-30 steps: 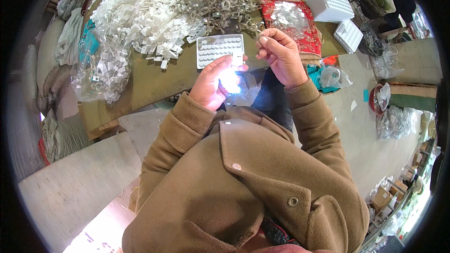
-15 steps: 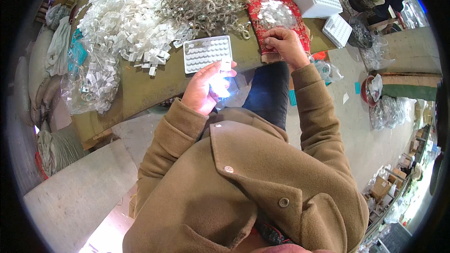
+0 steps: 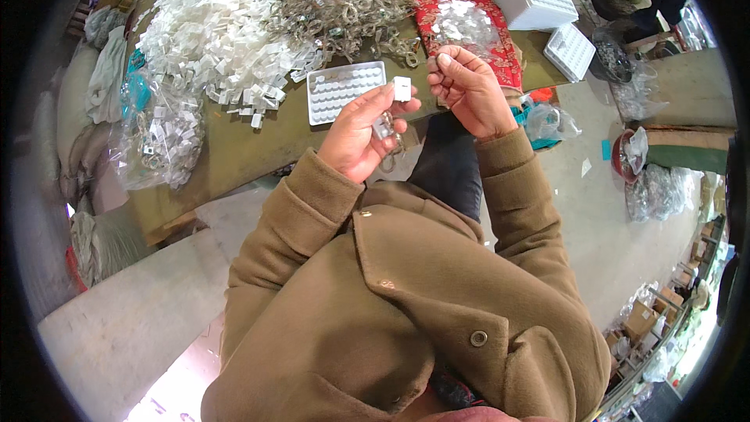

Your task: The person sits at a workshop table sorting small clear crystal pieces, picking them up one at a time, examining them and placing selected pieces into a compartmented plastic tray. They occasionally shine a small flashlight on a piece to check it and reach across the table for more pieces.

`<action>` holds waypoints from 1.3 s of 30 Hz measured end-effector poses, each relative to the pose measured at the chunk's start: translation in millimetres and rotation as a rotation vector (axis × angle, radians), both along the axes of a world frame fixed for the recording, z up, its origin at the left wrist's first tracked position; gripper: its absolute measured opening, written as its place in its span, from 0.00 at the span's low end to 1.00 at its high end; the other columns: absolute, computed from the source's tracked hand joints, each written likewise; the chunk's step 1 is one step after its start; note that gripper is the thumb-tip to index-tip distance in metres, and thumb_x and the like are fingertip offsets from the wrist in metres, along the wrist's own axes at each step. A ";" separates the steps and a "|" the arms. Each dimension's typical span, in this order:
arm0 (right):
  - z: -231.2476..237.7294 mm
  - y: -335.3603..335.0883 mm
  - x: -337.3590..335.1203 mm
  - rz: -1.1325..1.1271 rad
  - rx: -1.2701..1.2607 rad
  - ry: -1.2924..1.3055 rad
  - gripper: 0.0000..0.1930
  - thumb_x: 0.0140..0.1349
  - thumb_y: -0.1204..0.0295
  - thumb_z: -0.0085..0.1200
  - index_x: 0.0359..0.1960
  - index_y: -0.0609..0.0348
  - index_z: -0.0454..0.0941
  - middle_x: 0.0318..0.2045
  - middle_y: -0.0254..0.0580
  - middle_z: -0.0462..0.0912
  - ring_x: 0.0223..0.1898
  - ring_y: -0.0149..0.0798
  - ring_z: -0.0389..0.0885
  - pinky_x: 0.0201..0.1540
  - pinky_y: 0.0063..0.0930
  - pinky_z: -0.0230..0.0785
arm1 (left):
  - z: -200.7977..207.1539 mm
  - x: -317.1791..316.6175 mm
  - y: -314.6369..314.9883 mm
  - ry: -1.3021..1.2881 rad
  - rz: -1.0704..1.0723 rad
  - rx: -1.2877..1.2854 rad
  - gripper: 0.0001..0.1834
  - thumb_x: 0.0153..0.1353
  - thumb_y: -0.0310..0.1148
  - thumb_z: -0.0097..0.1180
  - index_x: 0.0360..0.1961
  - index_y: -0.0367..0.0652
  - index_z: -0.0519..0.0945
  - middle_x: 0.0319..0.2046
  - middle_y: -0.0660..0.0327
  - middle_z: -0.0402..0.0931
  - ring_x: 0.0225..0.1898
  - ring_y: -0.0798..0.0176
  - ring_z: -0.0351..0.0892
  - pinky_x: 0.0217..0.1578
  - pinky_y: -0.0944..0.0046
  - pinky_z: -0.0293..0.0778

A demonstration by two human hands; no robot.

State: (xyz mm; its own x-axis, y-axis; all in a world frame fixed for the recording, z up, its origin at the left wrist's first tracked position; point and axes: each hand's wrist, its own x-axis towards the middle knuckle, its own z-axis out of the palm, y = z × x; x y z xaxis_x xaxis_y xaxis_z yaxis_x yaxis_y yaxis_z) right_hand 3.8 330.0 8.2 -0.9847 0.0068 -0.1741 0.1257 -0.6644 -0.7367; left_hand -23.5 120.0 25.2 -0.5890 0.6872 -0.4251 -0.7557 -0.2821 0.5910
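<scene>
My left hand (image 3: 361, 134) is raised before the table's near edge, thumb and fingers closed on a small white square case (image 3: 401, 88). Lower in the same hand are a clear piece (image 3: 383, 126) and a greyish loop of cord (image 3: 391, 158) hanging beneath it. My right hand (image 3: 469, 92) is closed in a pinch just to the right, apart from the case; what its fingertips hold is too small to make out. Beyond the left hand lies a white tray (image 3: 319, 113) with rows of round pockets. A red patterned cloth (image 3: 506, 59) bearing shiny flat pieces (image 3: 466, 25) lies behind the right hand.
A heap of white cases (image 3: 211, 39) covers the table's left, beside a pile of tangled cords (image 3: 336, 4). Stacked white trays (image 3: 535, 4) and a tilted tray (image 3: 569, 51) stand at right. A clear bag of pieces (image 3: 164, 141) hangs over the left edge.
The bright light in my left hand has gone out, and that hand has shifted a little right. My right hand has come off the red cloth, slightly left and nearer my left hand.
</scene>
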 end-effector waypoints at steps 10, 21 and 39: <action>12.3 -28.5 4.9 0.014 0.120 0.106 0.04 0.64 0.73 0.54 0.37 0.61 0.77 0.34 0.30 0.79 0.33 0.24 0.77 0.41 0.20 0.69 | 6.2 3.5 7.8 -0.020 0.102 0.039 0.15 0.66 0.41 0.54 0.47 0.44 0.77 0.38 0.61 0.79 0.28 0.73 0.73 0.26 0.72 0.72; 16.5 -44.6 4.4 -0.101 0.986 0.432 0.02 0.62 0.80 0.51 0.36 0.65 0.72 0.36 0.38 0.77 0.39 0.29 0.75 0.42 0.25 0.70 | 4.7 4.1 0.4 0.054 0.187 -0.047 0.13 0.64 0.43 0.56 0.40 0.46 0.76 0.33 0.63 0.78 0.25 0.76 0.72 0.20 0.78 0.65; 13.7 -65.5 3.8 0.038 1.033 0.411 0.04 0.62 0.79 0.53 0.37 0.66 0.76 0.33 0.35 0.79 0.35 0.25 0.74 0.38 0.20 0.68 | -4.4 2.2 -36.5 -0.027 0.157 -0.046 0.11 0.66 0.39 0.53 0.41 0.43 0.77 0.29 0.63 0.79 0.21 0.79 0.71 0.14 0.82 0.61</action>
State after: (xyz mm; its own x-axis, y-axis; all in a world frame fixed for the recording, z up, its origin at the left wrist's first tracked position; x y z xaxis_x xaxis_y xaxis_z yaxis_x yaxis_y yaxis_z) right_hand 7.6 264.5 21.9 -0.9687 -0.0715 0.2376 -0.2481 0.2914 -0.9238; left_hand -21.3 83.5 20.8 -0.6757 0.5671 -0.4710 -0.7203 -0.3716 0.5858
